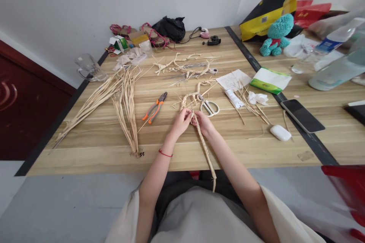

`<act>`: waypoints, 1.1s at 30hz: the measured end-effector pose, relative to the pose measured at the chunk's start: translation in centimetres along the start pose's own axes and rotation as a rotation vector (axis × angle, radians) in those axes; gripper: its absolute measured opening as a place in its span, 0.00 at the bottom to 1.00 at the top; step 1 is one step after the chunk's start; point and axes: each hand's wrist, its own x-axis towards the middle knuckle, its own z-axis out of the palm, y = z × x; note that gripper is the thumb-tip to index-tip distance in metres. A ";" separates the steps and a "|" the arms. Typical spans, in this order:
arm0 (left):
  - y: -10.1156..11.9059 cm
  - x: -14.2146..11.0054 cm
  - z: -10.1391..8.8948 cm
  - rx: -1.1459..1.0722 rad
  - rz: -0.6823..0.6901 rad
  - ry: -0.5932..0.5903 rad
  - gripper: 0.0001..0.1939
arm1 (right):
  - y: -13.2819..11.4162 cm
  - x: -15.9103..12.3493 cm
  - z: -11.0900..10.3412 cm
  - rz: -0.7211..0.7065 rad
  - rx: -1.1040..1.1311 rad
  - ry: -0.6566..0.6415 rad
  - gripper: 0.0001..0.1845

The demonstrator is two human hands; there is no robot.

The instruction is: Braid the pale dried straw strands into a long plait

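My left hand (181, 120) and my right hand (202, 121) meet over the wooden table (94, 148), both pinched on a braided straw rope (205, 152). The rope runs from my fingers down over the table's front edge toward my lap. Its far end branches into twisted straw pieces (190, 98) just beyond my hands. A red string circles my left wrist. White-handled scissors (209, 107) lie right behind my right hand. Orange-handled pliers (155, 108) lie to the left of my left hand.
Loose straw bundles (119, 97) spread at the left. More twisted straw (182, 66), a glass mug (88, 67), a black bag (170, 28), a white tube (234, 98), paper, a white mouse (280, 133), a phone (302, 115), a teal crocheted toy (278, 34) and bottles (336, 70) stand around.
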 end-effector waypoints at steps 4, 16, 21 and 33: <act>0.1 0.0 0.0 -0.009 0.014 0.000 0.10 | 0.0 0.1 -0.1 -0.017 -0.014 -0.033 0.08; 1.0 0.0 -0.7 0.288 0.205 0.164 0.05 | 0.4 0.6 -0.8 -0.065 -0.032 -0.052 0.04; 1.0 0.1 -0.8 0.273 0.226 0.168 0.05 | 0.5 0.5 -0.8 -0.065 -0.047 -0.053 0.04; 0.4 0.5 -0.7 0.060 0.207 0.191 0.11 | 0.7 -0.4 -0.1 -0.099 -0.120 -0.060 0.10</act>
